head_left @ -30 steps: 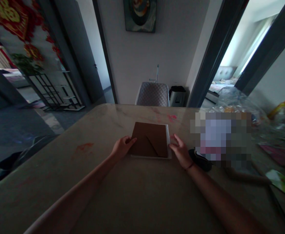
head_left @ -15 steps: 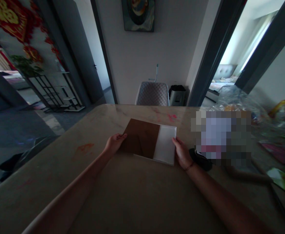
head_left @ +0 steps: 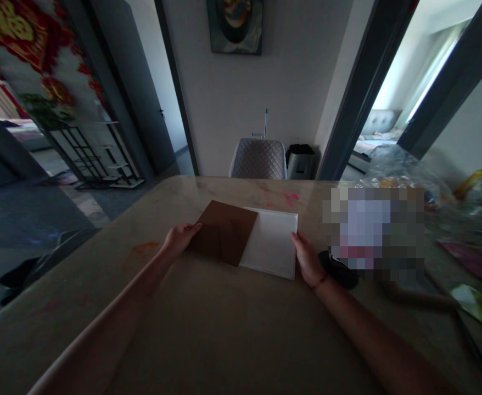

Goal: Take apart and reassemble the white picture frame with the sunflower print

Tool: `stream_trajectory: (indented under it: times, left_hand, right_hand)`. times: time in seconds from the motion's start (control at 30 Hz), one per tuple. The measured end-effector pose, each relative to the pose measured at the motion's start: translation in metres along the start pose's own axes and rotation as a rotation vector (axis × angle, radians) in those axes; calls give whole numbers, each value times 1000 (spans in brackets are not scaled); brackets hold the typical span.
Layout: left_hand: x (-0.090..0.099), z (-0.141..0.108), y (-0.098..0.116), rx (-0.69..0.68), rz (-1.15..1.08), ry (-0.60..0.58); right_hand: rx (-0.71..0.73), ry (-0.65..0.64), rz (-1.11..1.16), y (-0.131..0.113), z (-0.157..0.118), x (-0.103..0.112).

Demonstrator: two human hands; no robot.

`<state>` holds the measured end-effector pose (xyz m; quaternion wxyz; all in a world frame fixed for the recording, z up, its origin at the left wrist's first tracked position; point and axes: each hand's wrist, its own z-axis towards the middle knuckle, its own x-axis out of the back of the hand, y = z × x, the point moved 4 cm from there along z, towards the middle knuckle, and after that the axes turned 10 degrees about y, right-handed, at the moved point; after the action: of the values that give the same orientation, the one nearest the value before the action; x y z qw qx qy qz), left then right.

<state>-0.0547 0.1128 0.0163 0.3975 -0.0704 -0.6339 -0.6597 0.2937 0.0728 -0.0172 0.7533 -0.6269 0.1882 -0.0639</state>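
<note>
A flat brown panel (head_left: 224, 233) is pinched at its left edge by my left hand (head_left: 180, 239). Its right part lies over or against a white, thin-rimmed rectangular frame or tray (head_left: 270, 244). My right hand (head_left: 307, 259) grips the right edge of the white piece, thumb on top. Both pieces are above or on the marble-like table (head_left: 208, 334); whether they touch it I cannot tell. Just right of my right hand sits a black object (head_left: 342, 271).
At the right of the table are clear plastic wrapping (head_left: 405, 170), a green and white packet (head_left: 476, 304) and a blurred-out patch. Behind the far edge stands a quilted grey chair (head_left: 258, 159), with a bin (head_left: 301, 162) beside it.
My left hand has moved left with the brown panel, so more of the white piece shows. My right hand has stayed nearly in place.
</note>
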Motion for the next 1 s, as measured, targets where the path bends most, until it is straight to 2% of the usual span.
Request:
stream_trajectory:
  times: [0.2, 0.43, 0.67, 0.8, 1.0]
  left_hand:
    - [13, 10, -4, -17, 103, 36]
    - [36, 18, -11, -14, 236, 103]
    - [61, 24, -16, 23, 422, 151]
    - [65, 24, -19, 32, 488, 154]
    - [65, 24, -28, 53, 553, 95]
  right_hand:
    - [34, -9, -39, -2, -1, -1]
    - [-12, -18, -18, -1, -2, -2]
    - [110, -5, -174, -10, -5, -3]
    - [105, -24, -206, -8, -4, -3]
    - [78, -12, -222, -5, -2, -1]
